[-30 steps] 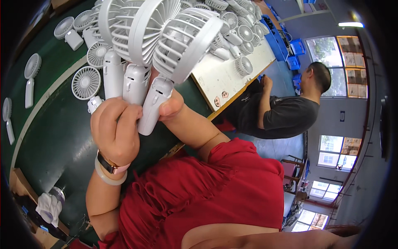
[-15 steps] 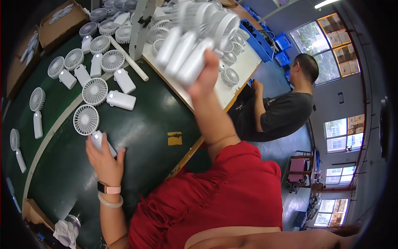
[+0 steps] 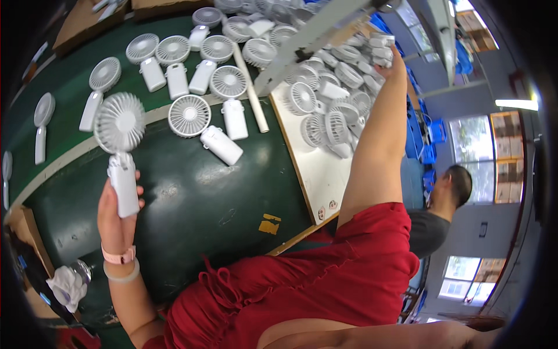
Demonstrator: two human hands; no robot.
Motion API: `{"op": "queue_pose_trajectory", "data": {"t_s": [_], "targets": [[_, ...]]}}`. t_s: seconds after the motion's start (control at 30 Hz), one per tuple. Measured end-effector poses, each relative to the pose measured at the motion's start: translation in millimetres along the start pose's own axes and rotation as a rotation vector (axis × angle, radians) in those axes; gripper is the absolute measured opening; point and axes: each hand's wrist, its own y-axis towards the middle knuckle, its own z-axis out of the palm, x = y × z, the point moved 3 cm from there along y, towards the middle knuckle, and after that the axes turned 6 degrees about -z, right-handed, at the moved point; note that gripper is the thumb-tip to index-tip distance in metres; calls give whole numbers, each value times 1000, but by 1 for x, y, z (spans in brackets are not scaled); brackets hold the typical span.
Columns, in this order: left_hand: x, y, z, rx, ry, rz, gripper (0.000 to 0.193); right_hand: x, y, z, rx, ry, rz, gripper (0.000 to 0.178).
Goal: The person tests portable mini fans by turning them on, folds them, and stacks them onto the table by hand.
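My left hand [image 3: 113, 218] is wrapped around the handle of a white handheld fan [image 3: 124, 183], its round grille pointing away from me above the green table. At full reach to the far right, my right hand [image 3: 393, 68] grips several white handheld fans [image 3: 381, 47] by their handles, over the far end of the white table; their heads are hard to make out there. Beside that forearm lies a heap of white handheld fans [image 3: 336, 125]. More white fans lie in a loose row on the green table, one [image 3: 222, 145] closest to me.
A grey metal post [image 3: 317, 43] rises between the green table [image 3: 192, 198] and the white table [image 3: 317, 186]. A white tube [image 3: 251, 93] lies beside it. Cardboard boxes [image 3: 87, 26] stand at the far left. A person [image 3: 433, 224] in dark clothes sits at the right, near blue bins [image 3: 429, 154].
My left hand has lifted its fan off the green table and moved left. My right hand has carried its bunch of fans away to the far right, over the heap. The view has shifted.
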Motion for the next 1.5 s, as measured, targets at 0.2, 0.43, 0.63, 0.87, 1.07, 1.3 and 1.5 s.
{"op": "queue_pose_trajectory", "data": {"t_s": [0.2, 0.43, 0.63, 0.87, 1.07, 1.3, 1.5], "targets": [[-18, 21, 19, 306, -484, 39, 44, -18, -4, 3, -67, -4, -328, 40], [-28, 29, 10, 382, -520, 60, 44, -13, -157, 45, 103, 27, -511, 47], [-30, 19, -7, -43, 184, 237, 61, -34, -279, 78, 459, 113, -582, 26], [-15, 38, -65, -101, -5, 312, 42, -148, -383, 193, 859, -36, -323, 24], [-23, 41, -73, -111, -15, 351, 41, -237, -441, 331, 1039, -607, -709, 44], [-22, 41, -83, -112, -62, 371, 41, -274, -467, 396, 831, -1200, -995, 40], [-22, 41, -84, -162, -14, 471, 44, -270, -446, 370, 797, 332, 61, 60]]}}
